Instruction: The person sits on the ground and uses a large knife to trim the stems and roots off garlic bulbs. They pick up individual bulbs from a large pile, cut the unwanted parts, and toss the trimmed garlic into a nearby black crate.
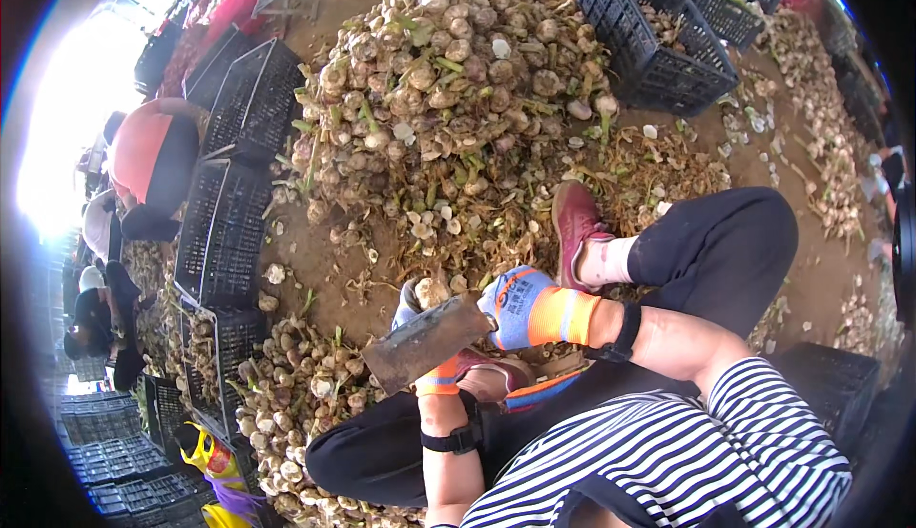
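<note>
Gripped in my right hand [517, 305], which wears a blue and orange work glove, is a broad cleaver [428, 342]. Its dark, worn blade points left and passes in front of my gloved left hand [405, 302]. That hand holds a garlic bulb [431, 292] just above the blade's upper edge; most of its fingers are hidden behind the steel. Ahead of me rises a large heap of untrimmed garlic [458, 77] with stalk stubs. Beside my left leg lies another pile of garlic bulbs [308, 378], their stems cut short.
Black plastic crates [229, 227] line the left side. Another crate [662, 49] with some garlic stands at upper right. Root and stalk scraps [486, 235] litter the dirt floor before my red shoe [576, 224]. A bent-over person [154, 159] is beyond the crates. Yellow bags [218, 456] hang lower left.
</note>
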